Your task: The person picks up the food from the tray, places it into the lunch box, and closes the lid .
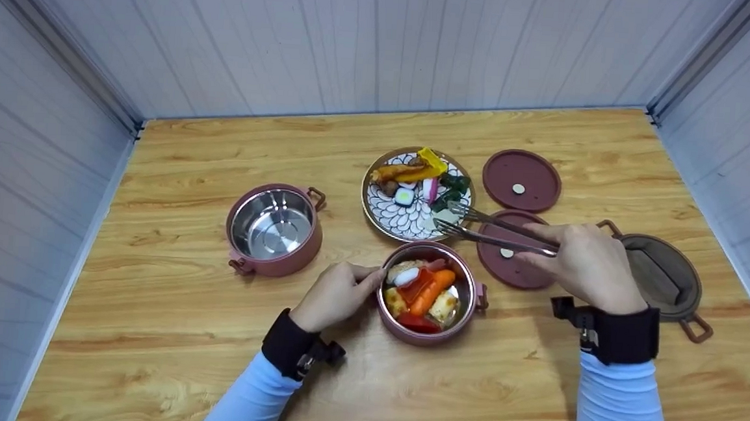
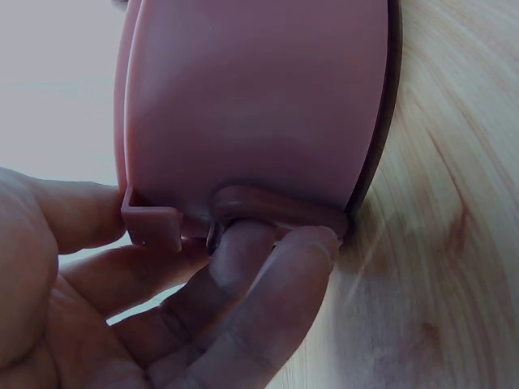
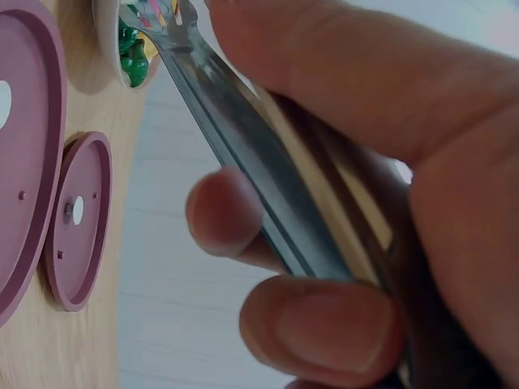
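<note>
My left hand [image 1: 337, 296] holds the near pink pot [image 1: 416, 335] at its left side. In the left wrist view its fingers curl around the pot's side handle [image 2: 276, 209]. Inside the pot lie an orange carrot-like piece [image 1: 432, 292], a white piece, browned pale chunks and red pieces. My right hand [image 1: 590, 263] grips metal tongs [image 1: 503, 238]. The tongs' arms stand apart, their tips over the lower right of a patterned plate [image 1: 388, 214], beside a pale flat piece [image 1: 443, 220]. On the plate also lie dark green leaves [image 1: 454, 186], a fried shrimp-like piece [image 1: 397, 173] and a yellow piece [image 1: 431, 162].
A second pink pot [image 1: 276, 230] with a bare steel inside stands at the left. Two dark red lids [image 1: 522, 174] lie right of the plate, the nearer partly behind the tongs. A brown two-handled pan-like piece [image 1: 664, 274] lies beyond my right wrist. Panels wall the table's back and sides.
</note>
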Demonstrator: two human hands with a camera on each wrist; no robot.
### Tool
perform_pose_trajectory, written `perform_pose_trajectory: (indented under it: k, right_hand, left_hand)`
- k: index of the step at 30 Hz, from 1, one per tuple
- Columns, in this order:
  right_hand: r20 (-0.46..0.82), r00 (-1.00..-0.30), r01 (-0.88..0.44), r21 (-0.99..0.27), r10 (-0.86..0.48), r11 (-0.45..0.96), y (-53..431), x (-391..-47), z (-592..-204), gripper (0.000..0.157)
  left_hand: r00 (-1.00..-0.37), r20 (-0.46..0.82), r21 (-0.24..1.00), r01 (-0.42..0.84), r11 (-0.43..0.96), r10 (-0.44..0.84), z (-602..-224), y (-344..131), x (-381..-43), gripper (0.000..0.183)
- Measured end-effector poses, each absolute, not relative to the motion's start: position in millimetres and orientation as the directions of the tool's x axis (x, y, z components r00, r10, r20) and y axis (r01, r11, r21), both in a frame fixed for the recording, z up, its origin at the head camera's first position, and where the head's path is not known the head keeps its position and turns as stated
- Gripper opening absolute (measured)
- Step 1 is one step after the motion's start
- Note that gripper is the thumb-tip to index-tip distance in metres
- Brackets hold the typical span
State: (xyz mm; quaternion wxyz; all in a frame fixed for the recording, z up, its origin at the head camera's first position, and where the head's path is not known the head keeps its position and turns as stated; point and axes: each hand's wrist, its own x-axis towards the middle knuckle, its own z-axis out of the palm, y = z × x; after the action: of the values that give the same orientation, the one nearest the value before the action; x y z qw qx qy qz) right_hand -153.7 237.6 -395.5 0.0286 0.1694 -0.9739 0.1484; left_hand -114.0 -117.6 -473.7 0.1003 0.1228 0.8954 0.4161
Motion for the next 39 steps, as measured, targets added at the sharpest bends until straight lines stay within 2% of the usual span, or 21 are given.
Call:
perform_pose_trajectory:
  k: [8, 15, 18, 21, 25, 28, 34, 39]
  right_hand:
    - [-0.005, -0.915, -0.389, -0.255, -0.403, 0.885, 239, -176, -375, 0.053]
    - [-0.047, -0.830, -0.554, -0.052, -0.556, 0.831, 216, -207, -336, 0.050]
    - [-0.086, -0.782, -0.620, 0.003, -0.617, 0.785, 203, -218, -326, 0.044]
    - [-0.121, -0.746, -0.661, 0.021, -0.655, 0.750, 192, -226, -321, 0.030]
    - [-0.169, -0.718, -0.690, 0.046, -0.675, 0.722, 181, -236, -318, 0.013]
    - [-0.206, -0.712, -0.695, 0.075, -0.671, 0.715, 175, -242, -315, 0.006]
    - [-0.193, -0.678, -0.734, 0.139, -0.709, 0.664, 168, -250, -308, 0.011]
    - [-0.174, -0.666, -0.746, 0.119, -0.726, 0.655, 176, -253, -300, 0.016]
  left_hand:
    - [-0.948, -0.087, 0.781, 0.125, 0.611, 0.306, -472, -117, -114, 0.030]
    - [-0.946, -0.078, 0.780, 0.138, 0.610, 0.314, -472, -119, -114, 0.029]
    - [-0.946, -0.075, 0.779, 0.141, 0.610, 0.315, -473, -119, -114, 0.029]
    - [-0.946, -0.084, 0.782, 0.133, 0.609, 0.314, -473, -118, -114, 0.029]
    - [-0.946, -0.096, 0.779, 0.122, 0.615, 0.309, -473, -118, -114, 0.030]
    - [-0.947, -0.095, 0.776, 0.124, 0.619, 0.308, -474, -119, -115, 0.030]
    - [-0.946, -0.101, 0.783, 0.115, 0.612, 0.307, -473, -119, -114, 0.031]
    - [-0.945, -0.118, 0.782, 0.102, 0.615, 0.306, -471, -119, -115, 0.031]
